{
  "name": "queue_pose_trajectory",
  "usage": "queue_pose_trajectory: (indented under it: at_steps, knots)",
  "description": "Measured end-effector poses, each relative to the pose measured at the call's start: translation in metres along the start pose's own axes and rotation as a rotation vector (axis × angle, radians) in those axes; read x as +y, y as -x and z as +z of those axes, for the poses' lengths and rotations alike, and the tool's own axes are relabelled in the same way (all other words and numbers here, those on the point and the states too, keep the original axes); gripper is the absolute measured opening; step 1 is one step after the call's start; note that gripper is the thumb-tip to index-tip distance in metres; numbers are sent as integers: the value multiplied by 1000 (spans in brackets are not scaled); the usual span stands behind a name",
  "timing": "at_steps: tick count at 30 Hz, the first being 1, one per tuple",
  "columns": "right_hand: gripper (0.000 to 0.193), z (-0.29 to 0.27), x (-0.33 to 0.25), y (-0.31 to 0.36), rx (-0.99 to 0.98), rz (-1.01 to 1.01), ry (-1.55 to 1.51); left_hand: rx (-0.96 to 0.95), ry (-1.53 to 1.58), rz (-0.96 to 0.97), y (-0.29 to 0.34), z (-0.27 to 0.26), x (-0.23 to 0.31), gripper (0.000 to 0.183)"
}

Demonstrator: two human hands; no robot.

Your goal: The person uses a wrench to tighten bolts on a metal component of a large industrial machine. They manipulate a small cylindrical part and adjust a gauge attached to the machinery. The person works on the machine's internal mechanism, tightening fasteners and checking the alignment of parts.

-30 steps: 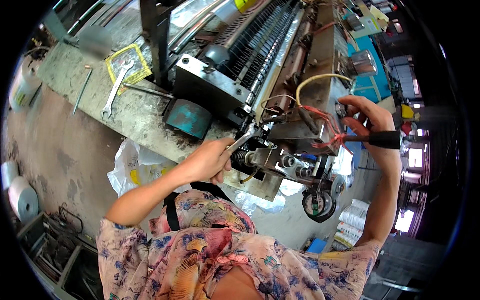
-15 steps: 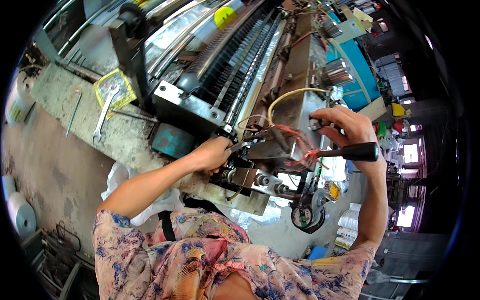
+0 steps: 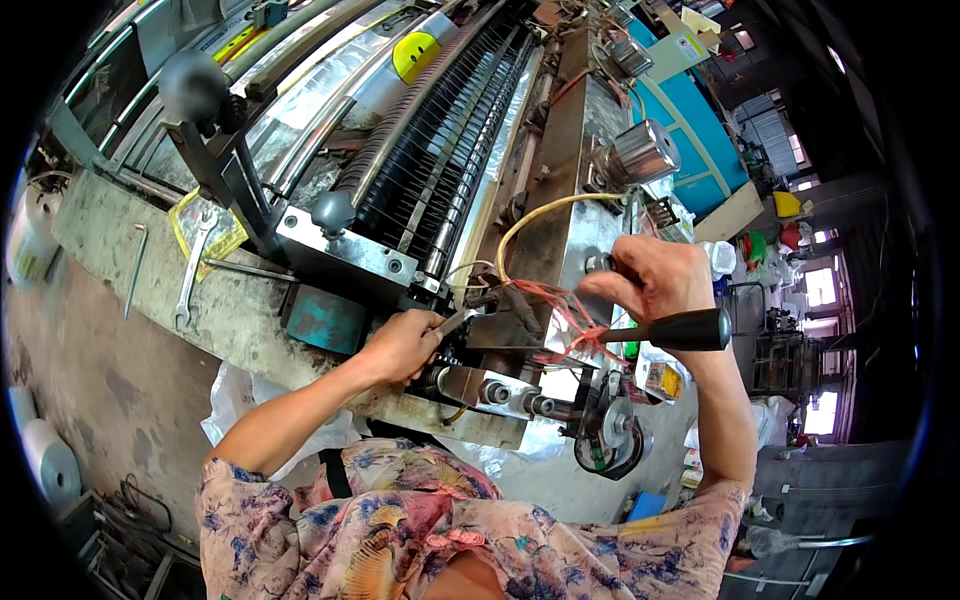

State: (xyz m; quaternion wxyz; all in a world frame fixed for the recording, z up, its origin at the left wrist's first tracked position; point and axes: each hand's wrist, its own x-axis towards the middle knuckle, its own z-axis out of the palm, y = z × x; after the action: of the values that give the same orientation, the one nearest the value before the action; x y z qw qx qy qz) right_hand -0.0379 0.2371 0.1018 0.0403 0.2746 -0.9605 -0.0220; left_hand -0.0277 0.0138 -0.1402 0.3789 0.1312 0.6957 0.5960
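My left hand is closed around a flat silver metal tool that looks like a wrench. Its far end reaches into the machine's end fittings beside red wires; what it meets there is hard to make out. On the right, the thumb and curled forefinger of my right hand are at a small metal knob on the side of the steel beam. Below that hand, a black-handled lever crosses in front of my wrist.
An open-ended wrench lies partly over a yellow packet on the worn ledge, with a hex key farther left. A ridged roller runs away from me. A round gauge hangs below the lever. Film rolls stand on the floor.
The view has shifted, so the machine sits farther left and lower. My right hand's fingers have curled and turned at the knob. The left hand still grips the flat tool.
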Motion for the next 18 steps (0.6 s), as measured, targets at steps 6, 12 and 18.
queue_pose_trajectory:
  at_steps: [6,12,18]
  knots:
    - [36,-17,0,0,-53,175,-321,5,9,24,0,2,-5,29]
    - [31,-6,6,0,-22,71,-378,2,48,14,2,4,-3,30]
    - [39,-8,5,-5,-64,94,-336,15,41,21,1,6,-8,29]
